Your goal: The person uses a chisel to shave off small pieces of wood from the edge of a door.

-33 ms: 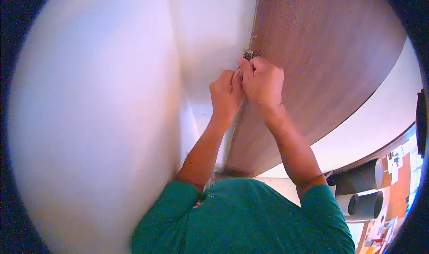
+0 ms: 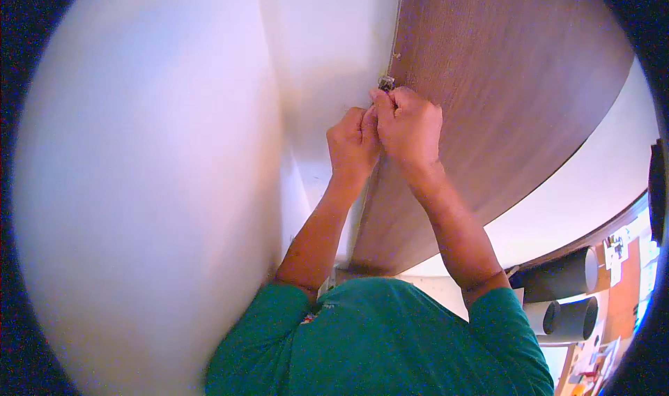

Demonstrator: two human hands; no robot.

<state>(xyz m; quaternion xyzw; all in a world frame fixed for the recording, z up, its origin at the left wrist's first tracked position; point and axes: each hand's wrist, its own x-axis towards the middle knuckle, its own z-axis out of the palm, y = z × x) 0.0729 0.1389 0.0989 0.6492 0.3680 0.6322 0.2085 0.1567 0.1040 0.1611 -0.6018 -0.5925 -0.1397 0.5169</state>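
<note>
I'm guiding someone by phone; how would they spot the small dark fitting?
Find the large brown wood-grain panel; follow its left edge to the right hand. Just above that hand sits the fitting, dark with pale flecks, unlike the plain white surface alongside.

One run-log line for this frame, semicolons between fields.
left hand: fingers bent, beside right hand; right hand: fingers curled beside small metallic piece at edge of brown panel; grip: hidden; around: white surface, green shirt
</note>
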